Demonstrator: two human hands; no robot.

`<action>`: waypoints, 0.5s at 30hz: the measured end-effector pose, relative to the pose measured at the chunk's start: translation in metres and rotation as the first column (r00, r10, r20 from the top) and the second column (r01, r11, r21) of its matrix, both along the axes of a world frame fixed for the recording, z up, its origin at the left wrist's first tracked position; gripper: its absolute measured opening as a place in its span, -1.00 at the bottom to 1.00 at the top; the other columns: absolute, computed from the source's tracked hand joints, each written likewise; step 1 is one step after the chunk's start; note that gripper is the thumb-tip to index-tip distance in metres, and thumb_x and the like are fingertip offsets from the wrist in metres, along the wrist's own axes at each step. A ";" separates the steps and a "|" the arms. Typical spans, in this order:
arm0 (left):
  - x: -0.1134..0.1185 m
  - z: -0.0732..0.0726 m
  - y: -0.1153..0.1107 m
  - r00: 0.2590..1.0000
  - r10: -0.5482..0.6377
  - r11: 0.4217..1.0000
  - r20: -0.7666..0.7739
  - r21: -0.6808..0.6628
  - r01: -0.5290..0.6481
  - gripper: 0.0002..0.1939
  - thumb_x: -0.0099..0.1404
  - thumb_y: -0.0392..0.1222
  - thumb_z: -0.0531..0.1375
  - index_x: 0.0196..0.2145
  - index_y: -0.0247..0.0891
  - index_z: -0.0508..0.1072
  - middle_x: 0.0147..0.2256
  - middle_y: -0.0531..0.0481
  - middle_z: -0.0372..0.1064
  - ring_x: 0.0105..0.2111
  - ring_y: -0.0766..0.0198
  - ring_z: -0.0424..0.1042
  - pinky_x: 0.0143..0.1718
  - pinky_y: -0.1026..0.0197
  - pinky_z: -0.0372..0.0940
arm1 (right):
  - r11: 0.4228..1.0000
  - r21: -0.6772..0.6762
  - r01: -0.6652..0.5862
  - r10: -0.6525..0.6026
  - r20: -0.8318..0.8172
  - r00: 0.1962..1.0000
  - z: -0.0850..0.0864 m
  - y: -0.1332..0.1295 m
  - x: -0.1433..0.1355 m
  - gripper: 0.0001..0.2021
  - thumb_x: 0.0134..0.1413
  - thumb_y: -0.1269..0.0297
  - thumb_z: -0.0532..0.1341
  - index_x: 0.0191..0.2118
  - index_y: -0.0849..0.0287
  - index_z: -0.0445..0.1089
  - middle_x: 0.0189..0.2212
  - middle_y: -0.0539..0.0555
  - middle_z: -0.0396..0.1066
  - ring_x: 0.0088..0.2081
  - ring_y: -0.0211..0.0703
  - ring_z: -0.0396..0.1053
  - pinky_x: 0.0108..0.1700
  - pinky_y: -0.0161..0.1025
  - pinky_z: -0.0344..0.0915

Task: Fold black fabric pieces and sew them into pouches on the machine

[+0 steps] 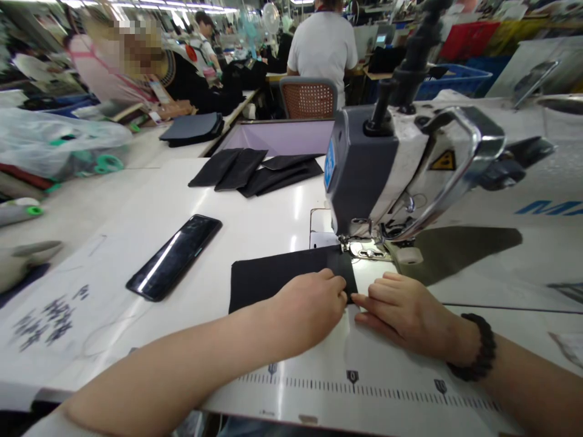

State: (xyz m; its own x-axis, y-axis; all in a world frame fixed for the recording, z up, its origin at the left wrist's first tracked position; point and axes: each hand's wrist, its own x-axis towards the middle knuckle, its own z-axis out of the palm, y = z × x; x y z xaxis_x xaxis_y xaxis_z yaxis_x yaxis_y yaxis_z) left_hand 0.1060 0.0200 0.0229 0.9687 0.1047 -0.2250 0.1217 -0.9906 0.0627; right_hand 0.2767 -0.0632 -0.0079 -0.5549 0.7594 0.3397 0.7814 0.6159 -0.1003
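Observation:
A flat black fabric piece (273, 276) lies on the white table with its far right corner at the presser foot (345, 244) of a sewing machine (364, 164). My left hand (314, 309) rests on the fabric's near right part, fingers curled and closed on its edge. At the near right corner, my right hand (405, 312) has its fingers bent together, the index fingertip touching the fabric edge. A dark bracelet (478, 349) circles my right wrist. The fingertips nearly meet, and the fabric between them is partly hidden.
Several black fabric pieces (241, 169) lie beyond the machine's left side. A black phone (175, 258) lies at left, near a paper-like sheet with small dark marks. A ruler scale (314, 383) runs along the front edge. A chair (310, 97) and people at work are behind.

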 end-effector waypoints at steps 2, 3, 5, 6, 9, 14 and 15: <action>0.000 -0.001 -0.001 1.000 0.011 1.000 0.005 0.006 -0.011 -0.86 0.20 -0.38 0.07 -0.31 -0.35 0.41 -0.21 -0.13 0.35 -0.21 0.19 0.31 -0.27 0.24 0.25 | 1.000 -0.011 0.013 -0.013 -0.001 1.000 -0.001 0.000 0.000 -0.73 0.17 0.28 -0.01 -0.33 0.26 0.40 -0.61 0.00 0.24 -0.55 -0.30 0.14 -0.47 -0.27 0.06; 0.000 -0.001 -0.001 1.000 0.015 1.000 0.005 0.007 -0.015 -0.86 0.19 -0.39 0.07 -0.31 -0.35 0.41 -0.21 -0.13 0.34 -0.21 0.19 0.31 -0.27 0.24 0.26 | 1.000 -0.015 0.022 -0.022 -0.001 1.000 -0.001 0.000 0.000 -0.73 0.17 0.28 -0.01 -0.32 0.26 0.40 -0.61 0.00 0.24 -0.55 -0.30 0.15 -0.47 -0.27 0.07; 0.000 -0.002 0.000 1.000 0.018 1.000 0.009 0.013 -0.018 -0.85 0.19 -0.40 0.07 -0.31 -0.36 0.41 -0.20 -0.14 0.34 -0.20 0.19 0.30 -0.27 0.24 0.26 | 0.999 -0.016 0.040 -0.040 0.000 0.999 -0.002 0.000 0.000 -0.72 0.17 0.27 -0.02 -0.28 0.27 0.40 -0.61 0.01 0.25 -0.54 -0.29 0.16 -0.47 -0.27 0.07; 0.000 -0.003 0.001 1.000 0.019 1.000 0.018 0.019 -0.020 -0.85 0.19 -0.40 0.06 -0.31 -0.36 0.40 -0.21 -0.14 0.34 -0.20 0.18 0.30 -0.27 0.24 0.26 | 0.999 -0.018 0.048 -0.048 0.001 0.999 -0.003 0.000 0.000 -0.71 0.17 0.26 -0.02 -0.26 0.28 0.40 -0.60 0.01 0.25 -0.54 -0.29 0.17 -0.46 -0.27 0.08; 0.000 -0.004 0.005 0.999 0.030 0.999 0.042 0.029 -0.032 -0.86 0.18 -0.41 0.07 -0.31 -0.37 0.40 -0.20 -0.14 0.34 -0.19 0.18 0.30 -0.26 0.24 0.26 | 0.996 -0.029 0.083 -0.083 0.013 0.996 -0.004 0.001 0.001 -0.70 0.17 0.24 -0.02 -0.23 0.29 0.39 -0.59 0.02 0.27 -0.52 -0.28 0.19 -0.43 -0.25 0.09; -0.001 -0.008 0.012 0.994 0.065 0.998 0.087 -0.013 -0.064 -0.86 0.20 -0.41 0.05 -0.31 -0.39 0.38 -0.21 -0.15 0.33 -0.16 0.18 0.30 -0.23 0.23 0.27 | 0.988 -0.067 0.137 -0.136 0.027 0.990 -0.008 0.005 0.001 -0.67 0.18 0.20 -0.04 -0.18 0.28 0.37 -0.54 0.04 0.29 -0.49 -0.27 0.21 -0.38 -0.24 0.10; -0.001 -0.009 0.014 0.992 0.073 0.997 0.106 -0.016 -0.072 -0.85 0.21 -0.41 0.04 -0.29 -0.39 0.38 -0.20 -0.15 0.33 -0.16 0.18 0.30 -0.23 0.23 0.28 | 0.986 -0.077 0.146 -0.145 0.021 0.989 -0.008 0.007 0.001 -0.67 0.18 0.20 -0.04 -0.18 0.28 0.37 -0.54 0.05 0.29 -0.49 -0.27 0.20 -0.38 -0.24 0.10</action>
State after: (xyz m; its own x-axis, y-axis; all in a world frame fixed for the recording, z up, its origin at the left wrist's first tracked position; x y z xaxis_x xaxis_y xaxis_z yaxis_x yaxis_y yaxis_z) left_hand 0.1050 0.0339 0.0142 0.9773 0.1732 -0.1222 0.1848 -0.9786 0.0909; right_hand 0.2779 -0.0566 -0.0164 -0.4413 0.8562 0.2687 0.8639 0.4863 -0.1309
